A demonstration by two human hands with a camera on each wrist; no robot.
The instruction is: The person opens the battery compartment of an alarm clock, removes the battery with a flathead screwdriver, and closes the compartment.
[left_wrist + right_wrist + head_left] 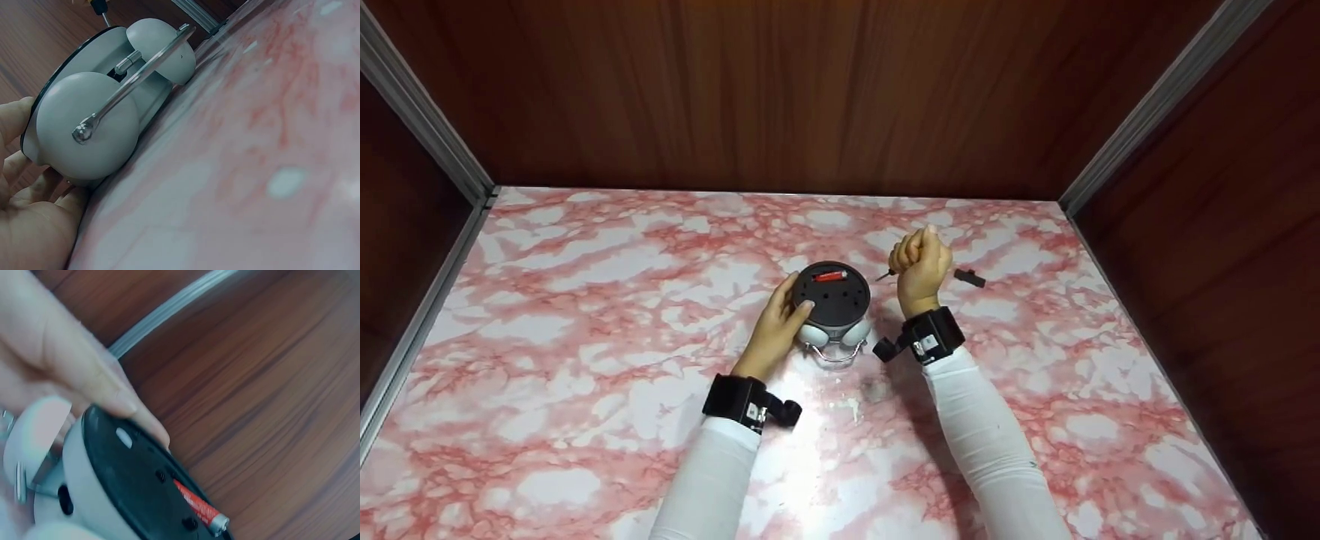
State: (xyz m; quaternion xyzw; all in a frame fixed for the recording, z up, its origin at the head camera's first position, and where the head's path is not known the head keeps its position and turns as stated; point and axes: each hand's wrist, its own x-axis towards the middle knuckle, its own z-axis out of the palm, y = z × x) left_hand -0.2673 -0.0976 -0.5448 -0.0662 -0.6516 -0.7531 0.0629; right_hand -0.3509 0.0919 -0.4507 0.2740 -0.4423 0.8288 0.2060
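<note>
A white twin-bell alarm clock (832, 319) lies with its black back (840, 301) facing up. A red battery (830, 277) sits in the slot of that back, its silver end showing in the right wrist view. My left hand (776, 322) grips the clock's left side, thumb over the rim and fingers around the body. To the right of the clock, my right hand (921, 266) holds a small screwdriver (887, 274), its thin shaft pointing down toward the clock. Most of its handle is hidden in the fist.
A small black battery cover (970, 278) lies on the table just right of my right hand. The pink and white marbled table (585, 337) meets a dark wood panel (772, 97) at the back. More panels with metal edges stand at both sides.
</note>
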